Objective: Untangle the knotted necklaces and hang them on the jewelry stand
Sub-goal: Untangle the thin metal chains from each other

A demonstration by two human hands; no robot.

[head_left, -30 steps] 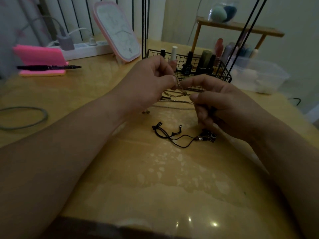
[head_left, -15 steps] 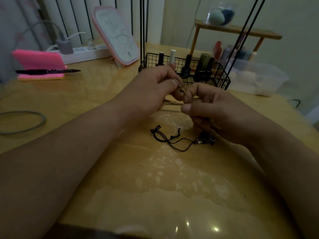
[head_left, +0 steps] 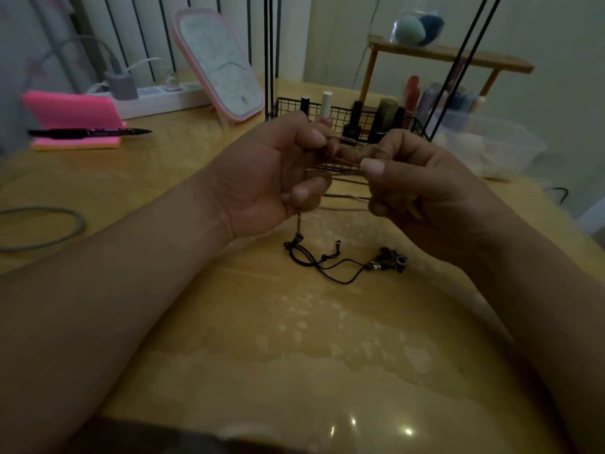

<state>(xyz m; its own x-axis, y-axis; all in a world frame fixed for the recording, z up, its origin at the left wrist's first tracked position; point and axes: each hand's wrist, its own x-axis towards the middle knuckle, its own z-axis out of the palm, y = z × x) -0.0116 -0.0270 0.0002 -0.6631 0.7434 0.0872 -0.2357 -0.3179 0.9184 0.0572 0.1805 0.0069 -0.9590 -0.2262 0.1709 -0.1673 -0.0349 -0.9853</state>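
Thin gold chain necklaces [head_left: 345, 165] are stretched in several strands between my two hands above the wooden table. My left hand [head_left: 265, 172] pinches them at the left, and one end dangles below its fingers. My right hand [head_left: 422, 188] pinches the same strands at the right, thumb on top. A black cord necklace [head_left: 330, 265] with a dark beaded pendant lies loose on the table just below my hands. Black poles of the jewelry stand [head_left: 271, 54] rise behind my hands.
A black wire basket [head_left: 373, 122] of nail polish bottles stands right behind my hands. A pink-framed mirror [head_left: 222, 63], a power strip, a pink pad with a black pen [head_left: 88, 132], a grey cable loop [head_left: 42, 227], a clear plastic box [head_left: 491, 145] and a wooden shelf surround it.
My hands have drawn apart sideways, so the gold chain strands now stretch between them. The black cord necklace has not moved on the table.
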